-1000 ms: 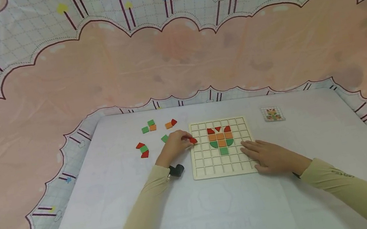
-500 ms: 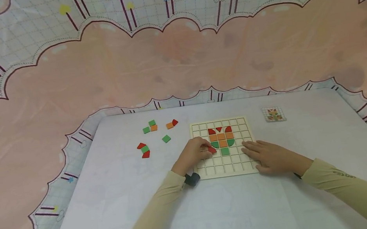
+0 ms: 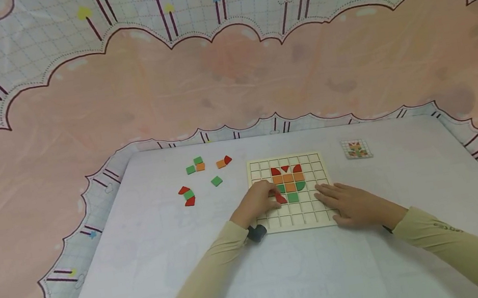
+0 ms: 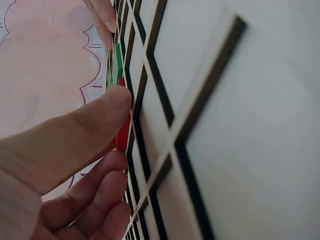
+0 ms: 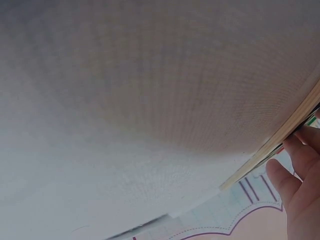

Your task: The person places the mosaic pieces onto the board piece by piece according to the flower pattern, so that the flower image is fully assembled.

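My left hand [image 3: 259, 200] pinches a red tile [image 3: 281, 199] with one curved side, at the grid cell just left of the green square tile [image 3: 292, 197]. In the left wrist view the thumb lies over the red tile [image 4: 121, 135], right at the ridges. The pale wooden grid board [image 3: 273, 222] bears red, orange and green tiles laid in a tulip shape. My right hand [image 3: 356, 202] rests with fairly straight fingers on the board's right edge. In the right wrist view its fingers [image 5: 285, 181] lie along that edge.
Left of the board lie loose tiles: green squares [image 3: 217, 180], an orange square [image 3: 200, 167], red curved pieces [image 3: 190, 202] and an orange-red pair. A small pattern card [image 3: 356, 149] lies to the right on the white table [image 3: 113, 270]. A printed cloth hangs behind.
My left hand has carried the red tile rightward from the board's left edge to the cell beside the green square, turning it slightly. My right hand stays in place.
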`<state>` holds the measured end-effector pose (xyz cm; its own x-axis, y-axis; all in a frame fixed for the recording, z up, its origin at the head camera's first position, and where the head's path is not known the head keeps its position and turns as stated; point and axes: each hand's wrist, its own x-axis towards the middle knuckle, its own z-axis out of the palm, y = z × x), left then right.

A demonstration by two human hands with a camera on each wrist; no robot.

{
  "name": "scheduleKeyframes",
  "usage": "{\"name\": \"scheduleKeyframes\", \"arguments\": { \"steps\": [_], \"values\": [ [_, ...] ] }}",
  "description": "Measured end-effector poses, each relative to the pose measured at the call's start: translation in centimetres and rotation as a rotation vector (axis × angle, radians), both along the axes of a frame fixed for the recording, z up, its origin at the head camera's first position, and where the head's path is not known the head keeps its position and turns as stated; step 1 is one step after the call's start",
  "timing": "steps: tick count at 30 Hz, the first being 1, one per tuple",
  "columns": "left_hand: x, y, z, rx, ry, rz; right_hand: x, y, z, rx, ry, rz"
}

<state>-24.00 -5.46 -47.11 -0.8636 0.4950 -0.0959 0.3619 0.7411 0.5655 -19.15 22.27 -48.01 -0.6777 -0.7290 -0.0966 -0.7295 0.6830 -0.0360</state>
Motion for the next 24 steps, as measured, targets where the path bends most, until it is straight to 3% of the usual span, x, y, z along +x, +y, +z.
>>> {"name": "scheduleKeyframes", "arguments": {
  "steps": [17,24],
  "values": [
    [-0.11,0.3,0.01,-0.005,0.01,0.038,-0.06,-0.06,0.3,-0.006,0.021,0.01],
    [0.05,-0.11,0.01,0.002,-0.02,0.042,0.08,-0.05,0.1,-0.028,0.013,0.012]
  ]
}}
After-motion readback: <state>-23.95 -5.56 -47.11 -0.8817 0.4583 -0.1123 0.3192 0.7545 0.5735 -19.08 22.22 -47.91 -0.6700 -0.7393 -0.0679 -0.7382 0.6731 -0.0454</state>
